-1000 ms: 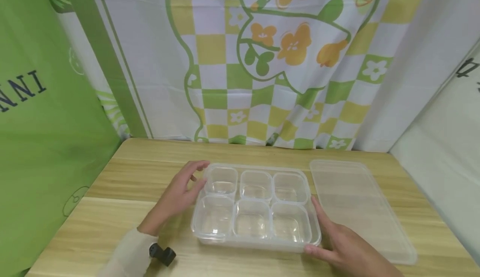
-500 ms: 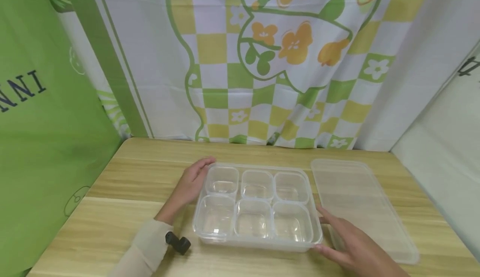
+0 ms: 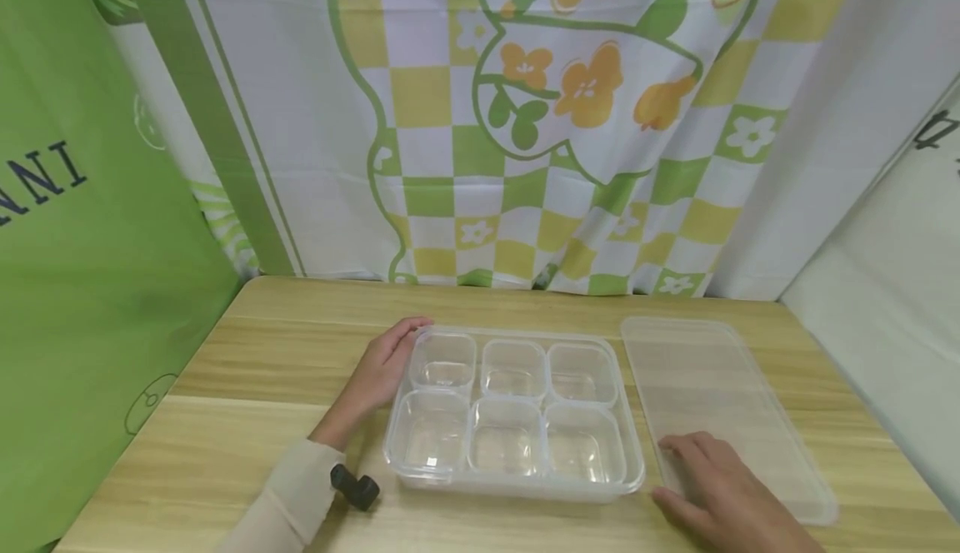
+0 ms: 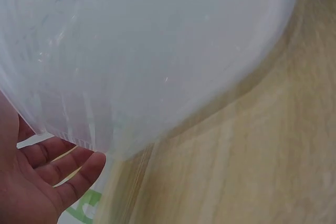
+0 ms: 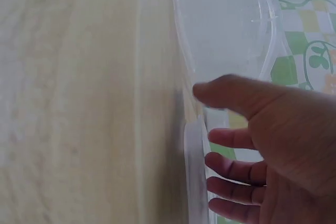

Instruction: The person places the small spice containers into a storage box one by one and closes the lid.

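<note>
A clear plastic storage box [image 3: 517, 490] stands on the table with several small clear bins [image 3: 507, 440] set in rows inside it. At its far left corner, my left hand [image 3: 381, 370] touches the side wall with its fingers reaching along it; the left wrist view has those fingertips right at the box's edge. My right hand [image 3: 720, 490], empty with fingers loosely bent, hovers to the right of the box, over the near left part of a flat translucent lid [image 3: 720, 378]. In the right wrist view, its thumb and fingers are spread apart beside the lid's edge [image 5: 195, 171].
The wooden table [image 3: 225, 453] runs back to a patterned curtain [image 3: 420, 95]. Green cloth [image 3: 112, 286] hangs at the left and white cloth [image 3: 885, 261] at the right. A small black device [image 3: 355, 488] is on the left sleeve.
The right hand has let go of the box's right side and moved right, over the lid. The left hand has slid slightly forward along the box's left side. The box stays put.
</note>
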Motion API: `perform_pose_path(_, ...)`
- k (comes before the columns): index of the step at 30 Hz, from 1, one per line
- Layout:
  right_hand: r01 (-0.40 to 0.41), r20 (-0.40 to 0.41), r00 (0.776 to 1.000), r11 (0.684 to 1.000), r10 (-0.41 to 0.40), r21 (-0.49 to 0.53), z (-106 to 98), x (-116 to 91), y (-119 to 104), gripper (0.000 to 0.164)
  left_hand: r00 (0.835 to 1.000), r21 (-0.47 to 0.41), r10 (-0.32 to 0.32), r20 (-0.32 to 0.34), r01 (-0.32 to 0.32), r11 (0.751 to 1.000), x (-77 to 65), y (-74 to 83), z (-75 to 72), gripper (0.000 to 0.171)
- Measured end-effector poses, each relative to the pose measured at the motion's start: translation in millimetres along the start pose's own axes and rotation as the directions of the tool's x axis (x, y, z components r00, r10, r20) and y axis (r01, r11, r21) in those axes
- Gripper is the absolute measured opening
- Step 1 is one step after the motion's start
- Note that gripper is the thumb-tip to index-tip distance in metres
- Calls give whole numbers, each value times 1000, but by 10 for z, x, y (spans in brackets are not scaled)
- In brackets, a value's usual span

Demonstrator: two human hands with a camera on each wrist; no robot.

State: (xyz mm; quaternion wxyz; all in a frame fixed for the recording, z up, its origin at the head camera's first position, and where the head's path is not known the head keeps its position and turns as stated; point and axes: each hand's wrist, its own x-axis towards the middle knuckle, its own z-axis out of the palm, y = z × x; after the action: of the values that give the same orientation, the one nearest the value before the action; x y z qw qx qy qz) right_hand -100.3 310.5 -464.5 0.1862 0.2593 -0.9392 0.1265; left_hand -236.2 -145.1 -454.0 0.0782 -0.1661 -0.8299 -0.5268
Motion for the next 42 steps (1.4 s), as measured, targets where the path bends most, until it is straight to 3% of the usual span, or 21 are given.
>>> perform_pose_path(18,-20,45,999,991,26,-131,-87,24,-16,40,1000,5,-21,-7,21,1000,-8,-14,14,32)
perform_pose_path(24,10,-108,994,990,-25,-138,-170,58,3,27,999,-7,-37,2,37,999,-2,-36,17,33)
perform_pose_path(28,4,-195,980,990,-32,-140,-208,91,6,30,999,-2,-37,-6,37,999,-8,-39,12,32)
perform_pose_path(33,-44,-351,936,987,-14,-154,-235,173,-17,55,1000,-9,-24,-7,24,1000,-10,-33,9,33)
perform_pose_path(42,-128,-472,877,991,94,-41,-331,266,-79,55,999,6,-34,7,34,999,-7,-20,4,33)
